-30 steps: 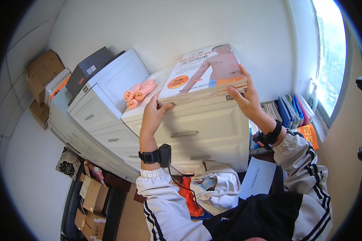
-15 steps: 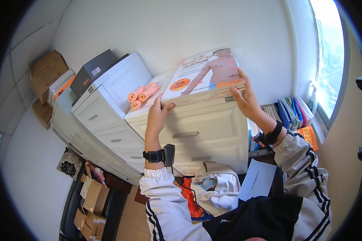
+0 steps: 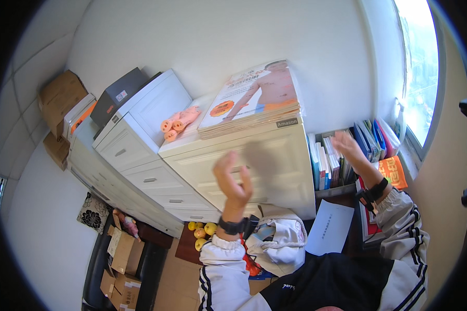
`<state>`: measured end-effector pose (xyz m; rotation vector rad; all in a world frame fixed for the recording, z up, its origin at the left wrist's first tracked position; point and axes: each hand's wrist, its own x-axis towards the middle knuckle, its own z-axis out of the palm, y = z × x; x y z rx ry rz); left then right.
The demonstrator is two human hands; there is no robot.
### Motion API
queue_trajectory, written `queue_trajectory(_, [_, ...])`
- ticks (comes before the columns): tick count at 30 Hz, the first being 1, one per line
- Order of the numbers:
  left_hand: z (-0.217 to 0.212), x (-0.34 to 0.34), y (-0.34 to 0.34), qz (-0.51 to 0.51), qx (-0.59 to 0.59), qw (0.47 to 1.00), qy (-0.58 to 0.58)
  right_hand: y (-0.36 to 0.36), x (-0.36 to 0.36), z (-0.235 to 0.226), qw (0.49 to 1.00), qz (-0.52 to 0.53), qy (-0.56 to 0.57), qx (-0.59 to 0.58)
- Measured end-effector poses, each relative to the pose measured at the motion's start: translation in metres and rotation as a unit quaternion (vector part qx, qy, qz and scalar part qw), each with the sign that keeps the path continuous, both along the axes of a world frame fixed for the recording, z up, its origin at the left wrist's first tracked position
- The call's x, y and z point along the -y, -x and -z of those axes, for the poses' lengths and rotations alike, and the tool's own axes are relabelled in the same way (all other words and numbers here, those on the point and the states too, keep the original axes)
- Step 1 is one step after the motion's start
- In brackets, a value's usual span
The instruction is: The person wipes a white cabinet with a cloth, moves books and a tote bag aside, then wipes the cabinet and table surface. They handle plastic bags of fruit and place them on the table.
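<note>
A stack of large flat picture sheets [image 3: 262, 96], the top one printed with a bare upper body and an orange badge, lies on top of a white drawer cabinet [image 3: 290, 171]. Neither hand touches it. My left hand [image 3: 233, 179] hovers in front of the cabinet's drawers, thumb and fingers apart, holding nothing. Over to the right, my right hand [image 3: 350, 147] is in the air before a row of books and folders [image 3: 327, 163]; its fingers are loosely extended with nothing in them. Pink tubular things [image 3: 179, 123] with dark dots on their ends lie left of the stack.
Below me are a white cloth bag [image 3: 283, 238], a pale blue sheet [image 3: 329, 228] and several yellow fruits [image 3: 200, 234]. A dark grey box [image 3: 122, 96] sits on the left cabinet. Cardboard boxes [image 3: 124, 254] rest on a black sofa. A window [image 3: 425, 67] is at right.
Both hands have let go of the sheet stack, which now lies flat on the cabinet. My left hand has dropped lower and to the right; my right hand has moved right and down.
</note>
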<state>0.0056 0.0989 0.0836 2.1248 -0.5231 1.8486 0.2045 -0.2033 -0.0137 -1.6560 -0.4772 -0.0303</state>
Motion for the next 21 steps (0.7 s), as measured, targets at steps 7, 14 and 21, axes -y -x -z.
queue_trajectory(7, [0.134,0.104,-0.036,0.144,-0.236,0.961,0.007,0.047,0.075,0.189,0.880,-0.060,-0.026,-0.470])
queue_trajectory(14, [0.282,0.168,-0.081,0.035,-0.737,0.674,-0.018,0.123,0.120,0.292,0.734,-0.220,-0.260,-0.587])
queue_trajectory(21, [0.369,0.160,-0.105,0.025,-0.809,0.375,0.452,0.135,0.097,0.299,0.798,-0.032,0.030,-0.601])
